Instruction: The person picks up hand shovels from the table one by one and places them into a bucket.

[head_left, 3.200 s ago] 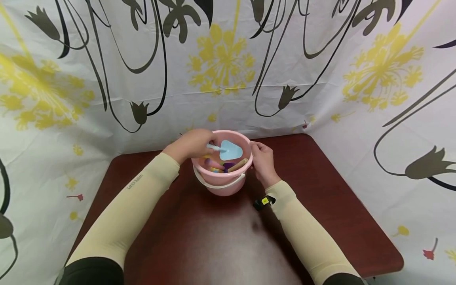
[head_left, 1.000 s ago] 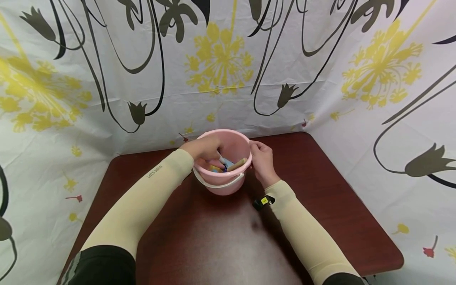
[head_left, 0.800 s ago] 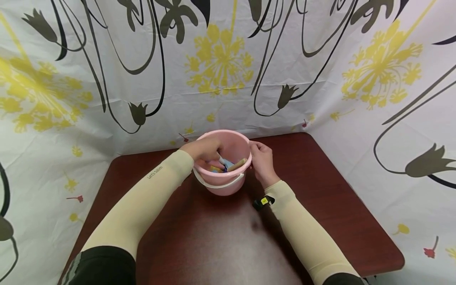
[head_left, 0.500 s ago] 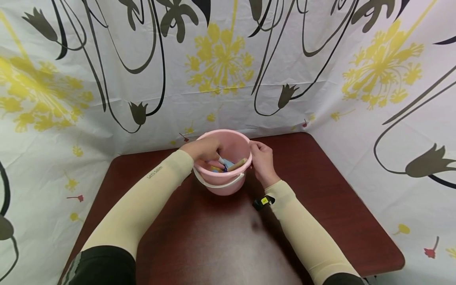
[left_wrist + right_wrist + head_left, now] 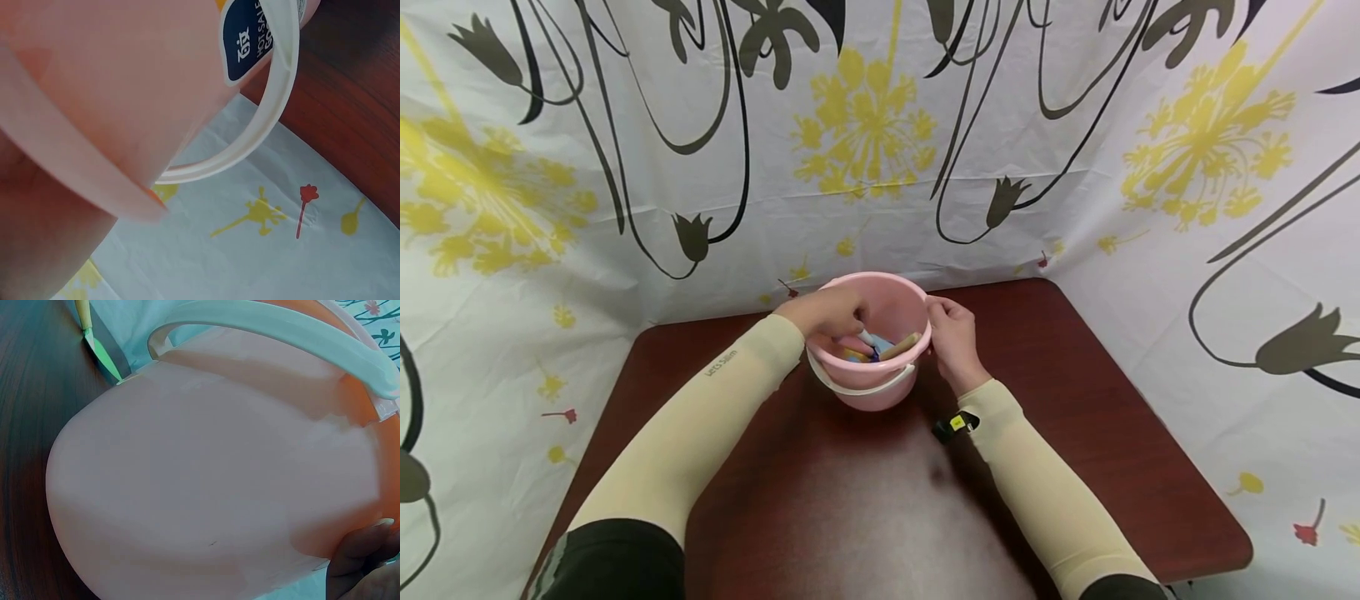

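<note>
A pink bucket [image 5: 867, 398] with a white handle [image 5: 838, 389] stands near the back of the table. My left hand [image 5: 835, 312] reaches over its rim, fingers curled round the handle of a light blue toy shovel [image 5: 880, 342] whose blade lies among the contents. Beside the shovel are a tan stick-like piece [image 5: 901, 347] and a pink piece [image 5: 853, 343]; yellow and purple bits show below. My right hand [image 5: 953, 337] pinches the bucket's right rim. In the left wrist view, the bucket wall [image 5: 137, 75] hides my left fingers. The right wrist view shows my right thumb and fingers [image 5: 362, 556] at the rim.
The dark red wooden table [image 5: 865, 500] has rounded back corners. A patterned white cloth [image 5: 880, 225] hangs close behind and at both sides. Beyond the bucket, a small tool with a green blade [image 5: 105, 359] and yellowish handle shows in the right wrist view.
Since the oldest frame, my left hand has moved down and right into the bucket, lowering the light blue toy shovel onto the other pieces. In the last second almost nothing moves; my right hand stays.
</note>
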A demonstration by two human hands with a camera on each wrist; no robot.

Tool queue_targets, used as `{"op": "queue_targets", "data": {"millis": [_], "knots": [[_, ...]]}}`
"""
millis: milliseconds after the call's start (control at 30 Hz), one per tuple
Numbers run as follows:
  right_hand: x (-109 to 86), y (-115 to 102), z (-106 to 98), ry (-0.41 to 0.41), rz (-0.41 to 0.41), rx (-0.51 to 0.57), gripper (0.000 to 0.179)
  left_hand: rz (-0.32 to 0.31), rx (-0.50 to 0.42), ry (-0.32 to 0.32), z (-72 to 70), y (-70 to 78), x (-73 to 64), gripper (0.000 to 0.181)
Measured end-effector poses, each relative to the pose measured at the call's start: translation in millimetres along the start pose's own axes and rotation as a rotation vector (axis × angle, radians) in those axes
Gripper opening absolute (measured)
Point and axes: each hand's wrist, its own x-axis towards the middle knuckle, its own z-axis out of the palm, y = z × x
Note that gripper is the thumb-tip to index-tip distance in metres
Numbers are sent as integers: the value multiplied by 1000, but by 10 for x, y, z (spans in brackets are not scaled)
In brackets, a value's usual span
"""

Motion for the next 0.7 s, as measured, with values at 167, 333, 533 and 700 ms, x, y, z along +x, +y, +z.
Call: {"op": "queue_targets", "data": {"millis": [167,333,533,700], "knots": [[-6,-11,2,-5,5,-5,34,-25,-61,14,-58,-66,-48,25],[-15,-22,7,-3,10,-8,34,-8,-79,82,-203,-99,-187,32],[-10,-22,12,-2,11,-15,34,24,-185,207,-364,-130,-479,30],[-2,-17,21,2,7,-6,33,55,-229,361,-350,-295,-715,22]]}}
